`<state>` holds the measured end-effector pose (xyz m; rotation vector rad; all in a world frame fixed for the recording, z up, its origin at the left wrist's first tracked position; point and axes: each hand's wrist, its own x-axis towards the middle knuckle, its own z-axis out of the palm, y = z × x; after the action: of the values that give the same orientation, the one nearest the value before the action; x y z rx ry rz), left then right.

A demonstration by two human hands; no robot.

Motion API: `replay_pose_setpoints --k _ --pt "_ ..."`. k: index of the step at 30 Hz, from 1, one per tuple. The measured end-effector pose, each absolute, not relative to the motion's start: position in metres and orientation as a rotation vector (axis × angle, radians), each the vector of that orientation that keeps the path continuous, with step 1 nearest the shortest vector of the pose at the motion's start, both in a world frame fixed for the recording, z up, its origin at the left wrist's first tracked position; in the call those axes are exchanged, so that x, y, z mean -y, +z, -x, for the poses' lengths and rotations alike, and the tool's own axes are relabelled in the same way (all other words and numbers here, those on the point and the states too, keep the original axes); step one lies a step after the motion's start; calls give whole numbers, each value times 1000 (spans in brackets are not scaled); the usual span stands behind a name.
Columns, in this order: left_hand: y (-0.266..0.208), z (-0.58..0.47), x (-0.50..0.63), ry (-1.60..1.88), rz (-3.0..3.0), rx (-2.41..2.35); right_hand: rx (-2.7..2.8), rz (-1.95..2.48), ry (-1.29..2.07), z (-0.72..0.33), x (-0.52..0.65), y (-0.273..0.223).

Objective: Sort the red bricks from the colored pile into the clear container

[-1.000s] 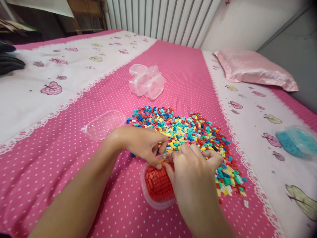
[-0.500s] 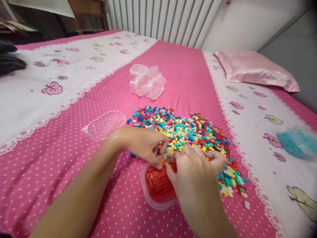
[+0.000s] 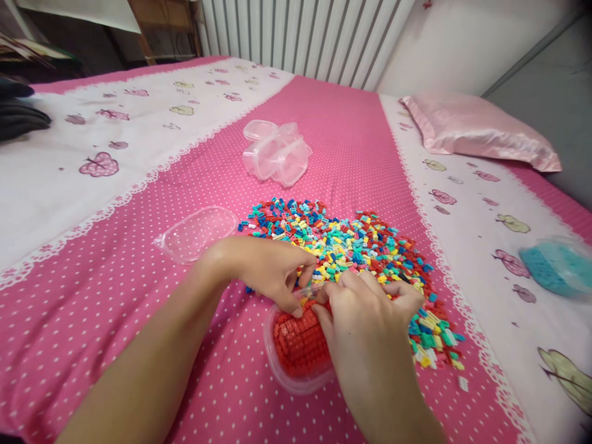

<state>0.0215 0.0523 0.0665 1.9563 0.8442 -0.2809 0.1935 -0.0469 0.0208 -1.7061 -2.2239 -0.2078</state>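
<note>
A clear plastic container [image 3: 276, 370] filled with neat rows of red building bricks [image 3: 298, 342] sits on the bedspread in front of me. At its far left rim is my left hand [image 3: 271, 271], fingers curled and thumb pressed against the red bricks. My right hand [image 3: 370, 308] covers the container's right side, its fingers closed in a pinch near the far rim. Whatever lies between my fingertips is hidden. Just beyond both hands spreads a heap of loose, mixed-colour building bricks [image 3: 345, 237].
A clear lid [image 3: 198, 234] lies left of the heap. Farther back are several empty clear containers [image 3: 277, 154]. A lidded tub of turquoise pieces [image 3: 555, 268] stands at right, a pink pillow [image 3: 481, 132] behind it. Dark gloves [image 3: 21, 114] rest at far left.
The right thumb has shifted slightly within the container, against the red bricks. Both hands otherwise stay in nearly the same place.
</note>
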Motion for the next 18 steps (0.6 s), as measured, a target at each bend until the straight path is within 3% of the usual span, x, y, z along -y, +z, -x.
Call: replay_pose_setpoints --k 18 --pt "71 -24 -51 -330 -1977 -879 2225 1683 -188 -193 49 21"
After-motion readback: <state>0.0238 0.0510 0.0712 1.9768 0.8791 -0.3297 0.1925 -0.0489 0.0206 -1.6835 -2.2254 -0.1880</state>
